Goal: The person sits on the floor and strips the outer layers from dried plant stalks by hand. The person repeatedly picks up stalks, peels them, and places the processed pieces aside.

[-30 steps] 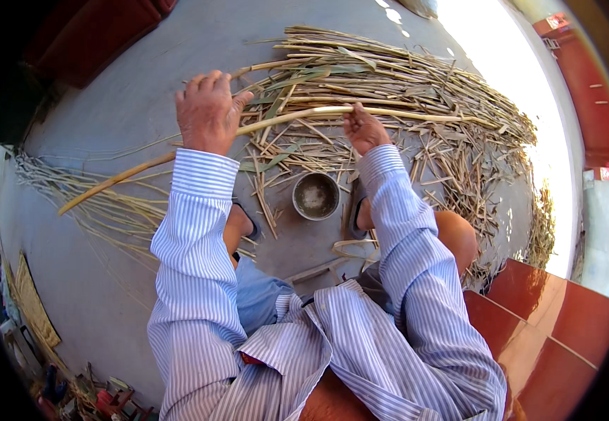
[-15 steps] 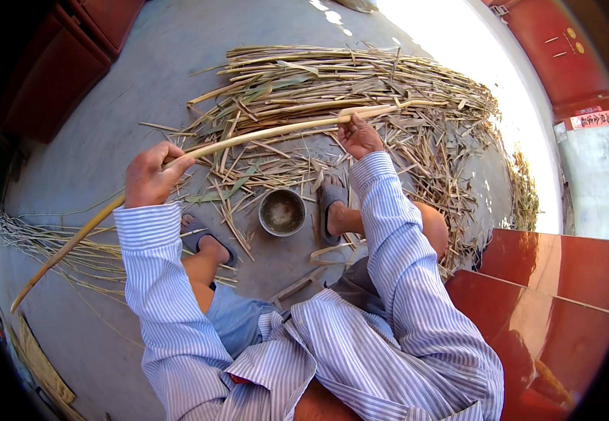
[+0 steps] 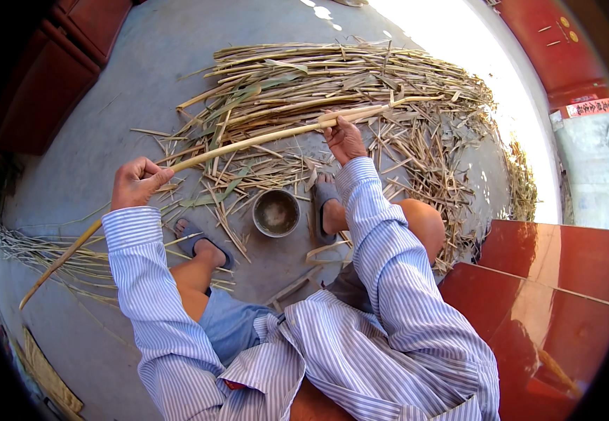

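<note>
A long, pale yellow reed stalk point(image 3: 248, 142) lies across in front of me, slanting from the lower left up to the right. Around its middle part my left hand point(image 3: 136, 182) is closed, thumb along the stalk. The lower left end droops past this hand and curves down. Toward the thinner far end, my right hand point(image 3: 346, 142) pinches the stalk between thumb and fingers, where a pale strip or sheath overlaps it. Behind both hands spreads a heap of cut reed stalks point(image 3: 297, 77) with dry leaves and scraps.
A metal bowl point(image 3: 256, 219) with murky liquid stands on the floor between my slippered feet. Thin split strips point(image 3: 59, 256) lie at the left. Red panels point(image 3: 522, 302) stand at the right, dark red furniture point(image 3: 45, 84) at the far left.
Both hands and the stalk have shifted slightly left in the picture, the right hand also a little lower. The grip of both hands looks the same.
</note>
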Available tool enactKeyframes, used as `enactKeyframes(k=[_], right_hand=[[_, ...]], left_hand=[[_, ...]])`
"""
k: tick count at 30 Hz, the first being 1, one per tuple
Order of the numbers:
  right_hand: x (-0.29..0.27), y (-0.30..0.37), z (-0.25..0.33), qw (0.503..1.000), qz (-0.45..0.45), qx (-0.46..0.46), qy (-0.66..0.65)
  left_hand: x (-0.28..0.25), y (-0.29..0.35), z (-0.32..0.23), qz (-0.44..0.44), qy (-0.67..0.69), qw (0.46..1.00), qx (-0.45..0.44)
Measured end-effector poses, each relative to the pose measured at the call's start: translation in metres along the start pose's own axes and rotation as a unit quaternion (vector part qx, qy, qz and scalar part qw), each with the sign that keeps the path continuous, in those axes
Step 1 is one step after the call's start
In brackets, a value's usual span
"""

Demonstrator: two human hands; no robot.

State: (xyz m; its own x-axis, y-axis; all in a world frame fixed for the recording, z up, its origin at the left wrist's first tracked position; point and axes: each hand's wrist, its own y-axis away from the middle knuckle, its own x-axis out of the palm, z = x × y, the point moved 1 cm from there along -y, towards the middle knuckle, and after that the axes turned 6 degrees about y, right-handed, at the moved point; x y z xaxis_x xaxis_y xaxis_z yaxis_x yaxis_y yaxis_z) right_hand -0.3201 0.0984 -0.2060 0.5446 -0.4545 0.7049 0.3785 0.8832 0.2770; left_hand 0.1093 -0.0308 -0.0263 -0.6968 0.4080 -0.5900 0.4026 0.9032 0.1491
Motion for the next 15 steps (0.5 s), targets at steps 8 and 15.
enactKeyframes(k=[8, 15], right_hand=[[-0.013, -0.028, 0.0, 0.979, -0.15, 0.083, 0.107], [-0.054, -0.057, 0.044, 0.949, -0.275, 0.078, 0.129]], left_hand=[[0.015, 0.025, -0.028, -0.063, -0.136, 0.983, 0.108], [0.004, 0.036, -0.033, -0.049, -0.09, 0.986, 0.13]])
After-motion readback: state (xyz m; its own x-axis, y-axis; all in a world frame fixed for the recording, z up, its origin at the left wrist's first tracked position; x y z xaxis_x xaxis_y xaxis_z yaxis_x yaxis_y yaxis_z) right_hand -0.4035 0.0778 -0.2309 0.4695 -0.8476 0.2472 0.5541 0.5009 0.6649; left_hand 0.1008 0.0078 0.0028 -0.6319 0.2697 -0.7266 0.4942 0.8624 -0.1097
